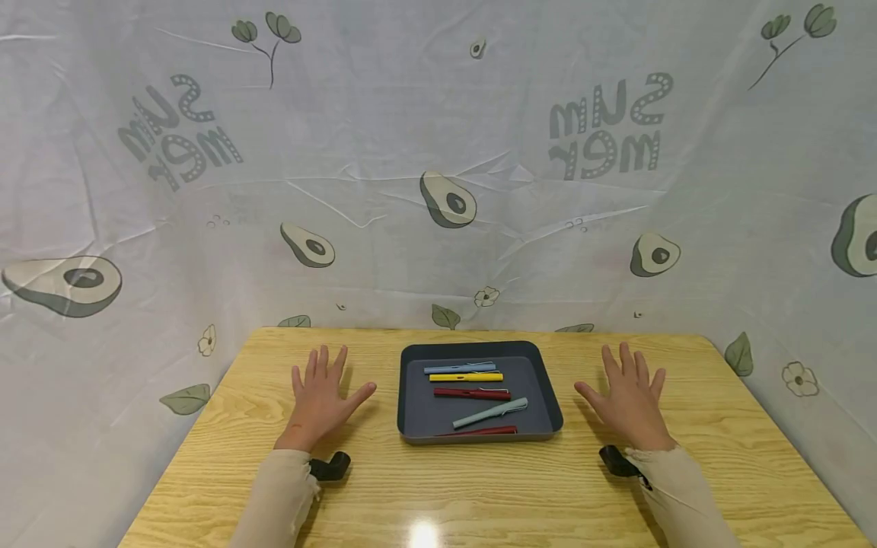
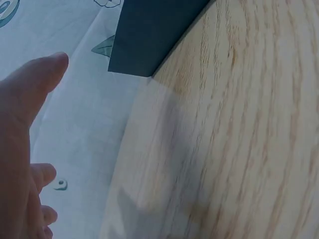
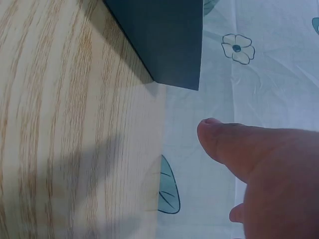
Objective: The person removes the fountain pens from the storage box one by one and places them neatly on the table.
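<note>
Left hand [image 1: 318, 403] and right hand [image 1: 630, 403], fingers spread empty, flank the tray [image 1: 416, 403], seemingly poised; taking pens [image 1: 473, 377] needs reaching inward.

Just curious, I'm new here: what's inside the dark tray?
A blue pen, a yellow pen, a red pen, a pale green pen and another red pen, partly covered by the tray's near wall.

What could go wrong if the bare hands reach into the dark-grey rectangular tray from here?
1. The slim pale-blue pen and slim yellow pen lie close, nearly parallel; grabbing one might nudge the other.
2. The slim dark-red pen nearest the person is partly hidden by the near wall of the tray, so a grab might snag there.
</note>
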A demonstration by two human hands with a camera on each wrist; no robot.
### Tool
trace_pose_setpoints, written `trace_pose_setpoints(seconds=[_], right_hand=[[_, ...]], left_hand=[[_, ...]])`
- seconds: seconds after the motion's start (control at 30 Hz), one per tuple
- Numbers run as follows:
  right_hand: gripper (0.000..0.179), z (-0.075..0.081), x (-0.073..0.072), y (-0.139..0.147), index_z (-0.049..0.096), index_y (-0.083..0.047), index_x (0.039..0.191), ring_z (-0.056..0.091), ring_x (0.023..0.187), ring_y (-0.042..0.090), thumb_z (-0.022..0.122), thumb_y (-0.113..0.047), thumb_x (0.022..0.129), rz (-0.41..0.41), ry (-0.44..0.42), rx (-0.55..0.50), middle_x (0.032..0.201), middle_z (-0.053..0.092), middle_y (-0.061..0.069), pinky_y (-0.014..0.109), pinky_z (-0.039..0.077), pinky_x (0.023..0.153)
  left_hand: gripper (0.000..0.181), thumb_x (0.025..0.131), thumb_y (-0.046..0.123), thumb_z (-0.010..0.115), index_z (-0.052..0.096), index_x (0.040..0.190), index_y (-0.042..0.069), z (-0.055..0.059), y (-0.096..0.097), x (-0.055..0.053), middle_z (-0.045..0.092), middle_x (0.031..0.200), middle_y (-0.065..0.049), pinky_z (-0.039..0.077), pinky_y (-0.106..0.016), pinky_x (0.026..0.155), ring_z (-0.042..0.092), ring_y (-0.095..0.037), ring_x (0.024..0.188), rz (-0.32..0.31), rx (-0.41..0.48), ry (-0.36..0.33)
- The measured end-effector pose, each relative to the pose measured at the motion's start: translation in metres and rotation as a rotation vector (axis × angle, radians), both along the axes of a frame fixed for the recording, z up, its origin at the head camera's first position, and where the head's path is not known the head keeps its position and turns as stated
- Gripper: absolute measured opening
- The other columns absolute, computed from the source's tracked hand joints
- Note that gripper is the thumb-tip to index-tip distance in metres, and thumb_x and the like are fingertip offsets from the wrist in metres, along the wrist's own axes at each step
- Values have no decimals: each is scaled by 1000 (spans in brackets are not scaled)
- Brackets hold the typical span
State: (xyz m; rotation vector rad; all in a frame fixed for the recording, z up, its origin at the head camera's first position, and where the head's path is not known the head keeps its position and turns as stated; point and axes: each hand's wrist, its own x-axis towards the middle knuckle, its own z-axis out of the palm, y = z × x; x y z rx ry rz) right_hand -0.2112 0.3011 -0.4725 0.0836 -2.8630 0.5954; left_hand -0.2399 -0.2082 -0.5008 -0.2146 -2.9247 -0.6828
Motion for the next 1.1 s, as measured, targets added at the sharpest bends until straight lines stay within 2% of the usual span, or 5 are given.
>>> trace_pose_setpoints(seconds=[0.37,0.7,0.8,0.97,1.1], right_hand=[[93,2,-1,-1,25,10,159,4,148,63,69,-45,98,15,-34,-13,161,10,42,83,-10,112],[95,1,-2,0,23,8,161,7,146,64,66,-50,99,23,-66,-27,162,10,42,82,-10,112],[95,2,-3,1,23,8,161,7,147,63,66,-51,99,27,-76,-34,162,9,42,82,-10,112],[94,2,-3,0,25,9,160,7,147,63,67,-48,99,27,-82,-36,162,10,42,82,-11,112],[93,1,-3,-1,27,9,159,8,147,63,68,-47,98,27,-86,-33,161,12,42,81,-10,113]], left_hand=[[97,95,59,64,22,166,8,-7,4,-4,13,168,-30,-2,-75,120,6,-50,156,-94,175,-20],[83,102,42,64,20,167,16,-12,16,-3,13,171,-21,10,-76,120,1,-43,158,-223,504,-96],[83,100,43,67,24,167,18,-14,19,-2,17,171,-19,8,-74,122,3,-41,159,-221,482,-96],[85,96,51,69,32,165,16,-16,23,-1,27,167,-20,-5,-71,123,9,-43,158,-268,285,-52],[87,95,57,67,31,165,20,-17,24,0,28,168,-18,-3,-70,123,12,-42,158,-312,180,-57]])
